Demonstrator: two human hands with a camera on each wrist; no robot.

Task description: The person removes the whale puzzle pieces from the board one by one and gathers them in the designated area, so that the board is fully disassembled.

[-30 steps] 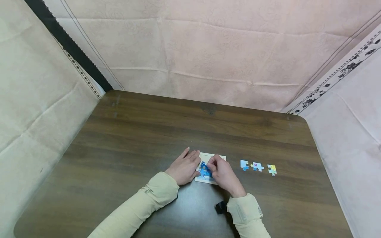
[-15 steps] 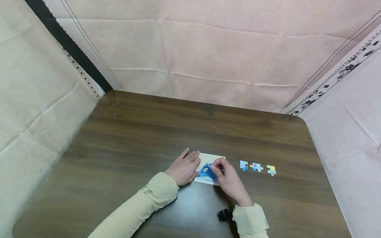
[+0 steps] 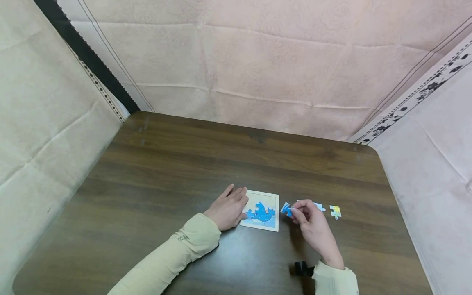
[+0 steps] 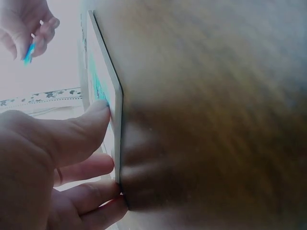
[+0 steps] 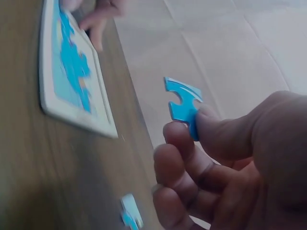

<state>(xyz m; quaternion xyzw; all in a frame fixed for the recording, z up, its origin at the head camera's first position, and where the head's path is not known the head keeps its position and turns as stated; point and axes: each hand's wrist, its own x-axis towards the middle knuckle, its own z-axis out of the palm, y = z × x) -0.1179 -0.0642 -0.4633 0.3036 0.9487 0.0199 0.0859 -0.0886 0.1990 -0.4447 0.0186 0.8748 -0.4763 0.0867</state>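
A square puzzle board (image 3: 268,200) with a pale rim lies on the table, its lower part filled with blue pieces. My left hand (image 3: 228,208) rests along its left side, fingers stretched out. The left wrist view shows that thumb (image 4: 91,127) on the board's top and the other fingertips at its edge. Right of the board, my right hand (image 3: 314,224) pinches a blue puzzle piece (image 5: 181,100) with a white stripe between thumb and forefinger. The piece is raised off the table in the right wrist view, its lower end covered by the fingertips.
A yellow and blue puzzle piece (image 3: 335,211) lies right of my right hand. Another loose piece (image 3: 320,206) is partly hidden behind that hand. A black strap part (image 3: 300,268) sticks out by the right cuff. Pale cloth (image 3: 258,61) hangs behind the brown table (image 3: 177,164).
My right hand has lifted a blue piece off the board and moved right with it, toward the loose pieces. More of the board shows now. My left hand has stayed in place.
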